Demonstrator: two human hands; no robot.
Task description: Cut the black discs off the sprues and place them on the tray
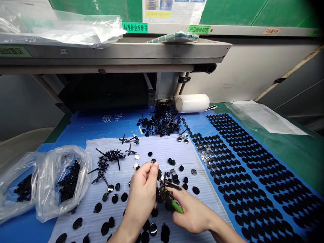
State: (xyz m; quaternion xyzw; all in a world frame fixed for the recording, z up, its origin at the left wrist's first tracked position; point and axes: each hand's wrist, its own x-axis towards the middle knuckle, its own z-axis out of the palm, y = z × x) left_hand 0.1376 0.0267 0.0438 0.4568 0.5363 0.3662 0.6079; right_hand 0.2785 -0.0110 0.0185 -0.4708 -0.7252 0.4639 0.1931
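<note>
Near the middle of the white foam sheet [101, 206], my left hand [142, 194] pinches a black plastic sprue with round discs [159, 174] between thumb and fingers. My right hand [193, 209] is closed around green-handled nippers [177, 207], whose jaws meet the sprue close to my left fingertips. Whether the jaws are apart or together is hidden. Loose shiny black discs [153, 229] lie scattered on the sheet around both hands. Left of them rests a small heap of bare black sprue pieces [113, 155].
Two clear plastic bags [83, 175] with black parts stand at the left. A large pile of black sprues [164, 121] sits at the back beside a white roll [193, 103]. Rows of black discs [243, 179] cover the blue mat at the right. A metal shelf [141, 54] overhangs the back.
</note>
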